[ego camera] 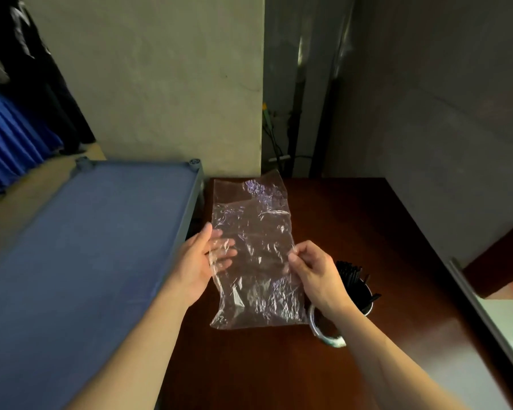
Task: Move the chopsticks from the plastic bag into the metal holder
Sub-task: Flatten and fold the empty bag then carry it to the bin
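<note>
A clear, crinkled plastic bag [253,250] is held up flat over the dark wooden table [367,226]; I see nothing inside it. My left hand [199,261] has its fingers spread against the bag's left edge, partly behind the film. My right hand [311,270] pinches the bag's right edge between thumb and fingers. Just behind my right wrist stands the metal holder [367,303] with several black chopsticks [350,276] sticking up out of it. My right forearm hides the holder's lower left side.
A blue-topped shelf or cart [86,232] with a grey frame sits to the left, against the table. A shiny ring-shaped object [323,332] lies by the holder under my right arm. Walls close in behind and to the right.
</note>
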Demonstrator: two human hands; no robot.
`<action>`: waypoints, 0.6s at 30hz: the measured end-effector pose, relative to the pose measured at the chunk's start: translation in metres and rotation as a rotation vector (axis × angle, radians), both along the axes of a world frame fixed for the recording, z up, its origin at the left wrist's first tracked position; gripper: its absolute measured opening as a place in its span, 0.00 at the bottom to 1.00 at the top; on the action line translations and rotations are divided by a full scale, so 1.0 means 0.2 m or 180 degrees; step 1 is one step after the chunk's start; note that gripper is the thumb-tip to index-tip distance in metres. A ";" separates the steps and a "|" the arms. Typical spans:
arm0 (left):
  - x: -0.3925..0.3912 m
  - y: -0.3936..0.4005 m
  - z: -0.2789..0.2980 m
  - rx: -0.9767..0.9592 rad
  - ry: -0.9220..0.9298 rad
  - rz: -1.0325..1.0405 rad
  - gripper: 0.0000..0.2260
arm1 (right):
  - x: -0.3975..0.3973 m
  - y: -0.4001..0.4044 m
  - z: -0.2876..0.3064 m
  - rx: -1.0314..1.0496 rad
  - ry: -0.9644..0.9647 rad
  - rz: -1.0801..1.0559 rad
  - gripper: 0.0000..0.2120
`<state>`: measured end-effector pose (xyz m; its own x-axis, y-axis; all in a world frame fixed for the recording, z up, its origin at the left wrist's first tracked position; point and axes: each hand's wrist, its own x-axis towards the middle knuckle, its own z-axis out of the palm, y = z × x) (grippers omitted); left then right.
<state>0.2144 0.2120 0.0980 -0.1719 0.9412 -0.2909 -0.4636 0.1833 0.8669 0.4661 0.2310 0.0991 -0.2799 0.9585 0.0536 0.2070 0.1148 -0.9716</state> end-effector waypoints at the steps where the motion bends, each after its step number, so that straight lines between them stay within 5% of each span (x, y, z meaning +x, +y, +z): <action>1: 0.00 0.03 0.05 0.0042 -0.0031 -0.0058 0.24 | 0.01 0.00 0.02 -0.0018 0.0035 0.0090 0.06; 11: 0.03 0.18 0.37 0.0589 0.1010 -0.0362 0.06 | 0.17 0.00 0.14 -0.0582 0.0136 0.0608 0.14; 18: 0.12 0.19 0.47 0.0779 0.1126 -0.0763 0.07 | 0.20 0.12 0.37 -0.0308 0.0789 0.0157 0.25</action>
<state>0.2384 0.2505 0.1926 0.0097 0.9998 -0.0191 -0.1026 0.0200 0.9945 0.5066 0.2543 0.1723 -0.3160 0.9481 0.0351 -0.0422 0.0229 -0.9988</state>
